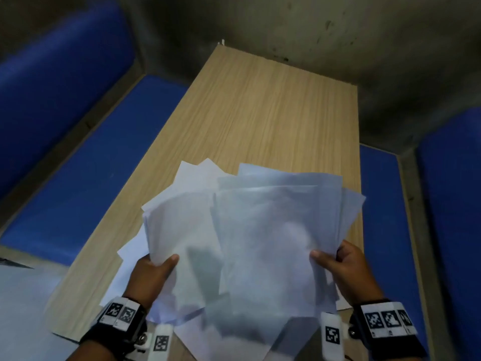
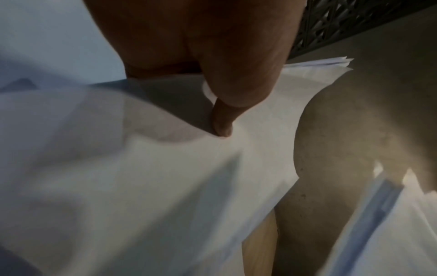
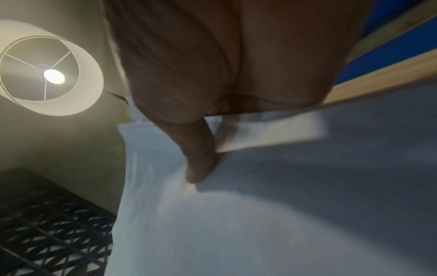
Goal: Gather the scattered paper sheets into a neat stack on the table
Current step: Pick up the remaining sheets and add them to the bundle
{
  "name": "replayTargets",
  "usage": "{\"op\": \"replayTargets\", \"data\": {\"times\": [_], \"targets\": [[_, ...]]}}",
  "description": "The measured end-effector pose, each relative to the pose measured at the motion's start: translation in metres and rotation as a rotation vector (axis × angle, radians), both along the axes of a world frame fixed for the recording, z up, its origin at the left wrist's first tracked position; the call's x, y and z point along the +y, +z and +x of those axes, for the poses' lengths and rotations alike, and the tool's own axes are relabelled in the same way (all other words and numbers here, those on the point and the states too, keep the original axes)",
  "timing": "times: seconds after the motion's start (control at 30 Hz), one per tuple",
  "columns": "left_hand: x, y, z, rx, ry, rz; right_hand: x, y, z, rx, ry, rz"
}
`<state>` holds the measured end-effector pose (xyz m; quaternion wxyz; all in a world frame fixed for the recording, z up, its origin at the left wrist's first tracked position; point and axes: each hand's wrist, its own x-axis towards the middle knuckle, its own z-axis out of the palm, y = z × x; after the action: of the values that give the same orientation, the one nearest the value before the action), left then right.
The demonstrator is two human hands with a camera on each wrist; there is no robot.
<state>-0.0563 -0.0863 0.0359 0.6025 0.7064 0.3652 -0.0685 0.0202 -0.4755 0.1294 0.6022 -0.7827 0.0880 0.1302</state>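
A loose, fanned bundle of white paper sheets (image 1: 242, 230) is lifted off the near end of the wooden table (image 1: 260, 113). My left hand (image 1: 153, 272) pinches the bundle's left edge, thumb on top. My right hand (image 1: 346, 272) pinches its right edge the same way. In the left wrist view the thumb presses into the paper sheets (image 2: 141, 186). The right wrist view shows the thumb on the paper sheets (image 3: 260, 214). The sheets are uneven, with corners sticking out at the far side. A few sheets (image 1: 127, 251) lie lower on the table beneath the bundle.
Blue padded benches flank the table, one on the left (image 1: 86, 157) and one on the right (image 1: 380, 204). A grey concrete wall (image 1: 338, 35) closes the far end. A lit lamp (image 3: 49, 74) hangs overhead.
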Motion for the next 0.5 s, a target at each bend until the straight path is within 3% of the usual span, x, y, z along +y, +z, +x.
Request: {"op": "replayTargets", "data": {"times": [0.13, 0.27, 0.4, 0.5], "targets": [[-0.023, 0.009, -0.002, 0.005, 0.005, -0.032, 0.025, 0.0, -0.013, 0.032, 0.06, 0.087], [-0.038, 0.002, -0.013, 0.077, -0.031, -0.172, 0.053, -0.014, -0.021, 0.094, 0.121, 0.043], [-0.051, 0.014, -0.024, 0.063, -0.162, -0.306, 0.076, -0.039, -0.036, 0.182, 0.112, -0.005], [-0.053, 0.024, -0.03, 0.066, -0.023, -0.503, 0.084, -0.054, -0.048, 0.254, 0.104, -0.014]]}}
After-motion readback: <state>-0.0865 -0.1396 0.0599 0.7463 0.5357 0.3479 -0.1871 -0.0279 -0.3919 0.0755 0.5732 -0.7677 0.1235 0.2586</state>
